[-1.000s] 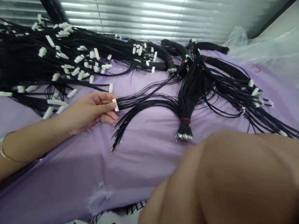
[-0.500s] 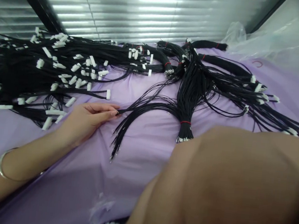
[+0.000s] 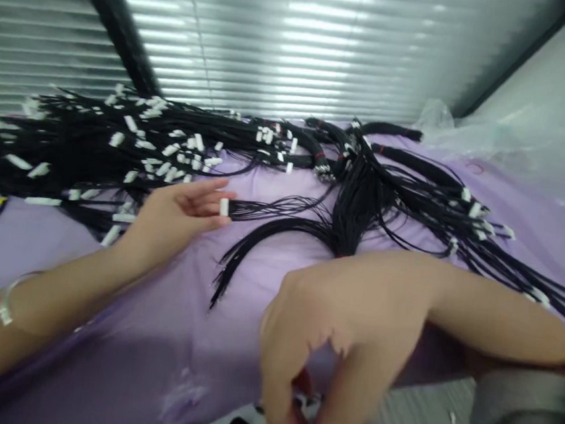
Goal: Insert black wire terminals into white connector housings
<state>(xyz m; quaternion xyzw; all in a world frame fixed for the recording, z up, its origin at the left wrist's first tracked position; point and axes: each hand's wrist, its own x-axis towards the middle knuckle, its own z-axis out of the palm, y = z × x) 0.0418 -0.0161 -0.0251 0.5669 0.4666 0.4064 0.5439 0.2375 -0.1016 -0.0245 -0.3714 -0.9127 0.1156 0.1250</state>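
We look down on a purple-covered tabletop [image 3: 132, 364] spread with black wiring. Left of centre, the left grip [image 3: 176, 218], a bare hand, is closed on a small white connector [image 3: 224, 208], thumb below and fingers above. We judge it is pinched by its end so that its thin black wires [image 3: 283, 207] can run out freely to the right, where they meet a thick black bundle [image 3: 355, 209] at centre.

Just below those wires, a separate strand of loose wires [image 3: 284, 224] curves away from the bundle, its ends lying apart from the left grip, perhaps so they do not tangle with the held set.

The right grip [image 3: 336, 330], large at lower centre, arches over the tabletop's near edge with its fingers pointing down. Its fingertips are lost at the bottom of the frame, so we cannot tell whether it holds anything.

Across the upper left lies a heap of black cables [image 3: 82, 156] with white connectors; more cables [image 3: 478, 257] fan to the right. Near the upper centre, a red tie [image 3: 320, 155] circles one bundle, presumably to keep its strands together. Behind everything, we see slatted blinds [image 3: 308, 48].
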